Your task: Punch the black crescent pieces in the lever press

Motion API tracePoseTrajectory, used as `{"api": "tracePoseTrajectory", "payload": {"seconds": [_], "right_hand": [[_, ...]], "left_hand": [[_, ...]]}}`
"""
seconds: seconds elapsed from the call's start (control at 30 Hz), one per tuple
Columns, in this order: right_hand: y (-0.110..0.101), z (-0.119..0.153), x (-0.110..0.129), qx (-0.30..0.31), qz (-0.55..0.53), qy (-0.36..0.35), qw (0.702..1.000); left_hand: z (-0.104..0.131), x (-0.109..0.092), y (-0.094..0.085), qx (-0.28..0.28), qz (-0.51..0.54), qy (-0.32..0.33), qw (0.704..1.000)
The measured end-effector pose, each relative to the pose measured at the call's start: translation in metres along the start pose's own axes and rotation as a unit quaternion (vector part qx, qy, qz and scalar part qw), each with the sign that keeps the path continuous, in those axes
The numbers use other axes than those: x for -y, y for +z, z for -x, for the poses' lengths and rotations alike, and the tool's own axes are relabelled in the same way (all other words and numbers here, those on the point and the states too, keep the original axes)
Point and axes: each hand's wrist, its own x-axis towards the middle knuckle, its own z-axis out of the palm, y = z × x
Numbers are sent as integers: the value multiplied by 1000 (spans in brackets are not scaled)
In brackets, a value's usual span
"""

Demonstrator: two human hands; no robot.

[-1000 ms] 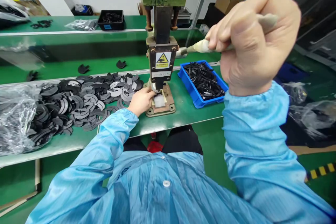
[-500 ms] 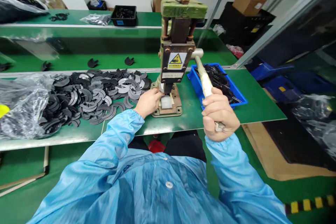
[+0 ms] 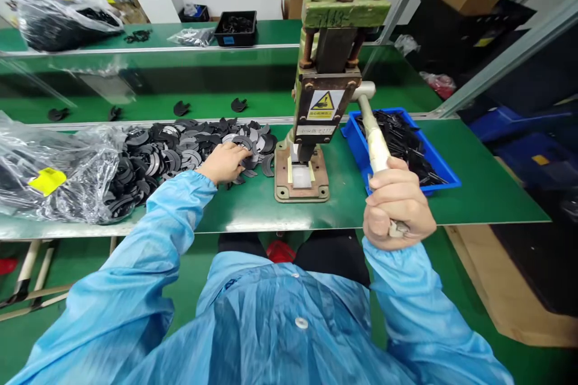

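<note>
My right hand (image 3: pixel 399 204) is wrapped round the lever handle (image 3: pixel 376 135) of a green hand press (image 3: pixel 345 11). My left hand (image 3: pixel 226 162) rests on the right part of a pile of black and grey crescent-shaped pieces (image 3: pixel 180 144), its fingers stretched over them and no piece clearly gripped. Left of the press base (image 3: pixel 301 194), this hand is apart from it. Under the dark ram (image 3: pixel 307 151), a pale block (image 3: pixel 301 177) sits on the base. A yellow warning label (image 3: pixel 324 104) marks the press front.
Right of the press stands a blue bin (image 3: pixel 431 188) of thin black parts. A clear plastic bag (image 3: pixel 67 192) lies against the pile's left side. Several dark pieces, one of them a notched piece (image 3: pixel 182 109), lie behind the pile. A black tray (image 3: pixel 236 38) stands on the back shelf.
My left hand has left the press base and moved left onto the pile of crescent pieces. My right hand still holds the lever handle. The whole view has shifted slightly.
</note>
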Motion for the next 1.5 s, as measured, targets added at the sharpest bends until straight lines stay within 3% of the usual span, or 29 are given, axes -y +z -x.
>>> {"api": "tracePoseTrajectory", "payload": {"seconds": [0.2, 0.37, 0.53, 0.67, 0.77, 0.87, 1.0, 1.07, 1.33, 1.5], "right_hand": [[2, -1, 2, -5, 7, 2, 1000], [4, 0, 4, -16, 8, 12, 1000], [6, 1, 5, -27, 6, 15, 1000], [8, 1, 5, -36, 7, 21, 999], [8, 2, 5, -35, 6, 22, 999], [7, 3, 4, -31, 18, 29, 999], [9, 3, 5, -37, 17, 28, 999], [10, 3, 6, -41, 12, 29, 999], [9, 2, 7, -34, 8, 20, 999], [9, 2, 7, -34, -2, 9, 999]], "left_hand": [[-20, 2, -10, 31, -42, 42, 998], [-16, -2, -15, 30, 6, 39, 999], [4, -30, -13, 20, 61, 57, 996], [14, -61, 2, -7, 152, 56, 987], [18, -79, 20, -40, 266, -27, 963], [18, -87, 31, -71, 394, -123, 908], [4, -92, 24, -34, 555, -178, 812], [-9, -98, 17, -5, 592, -175, 787], [-57, -121, 13, 56, 647, -177, 740], [-69, -124, 8, 86, 603, -197, 768]]}}
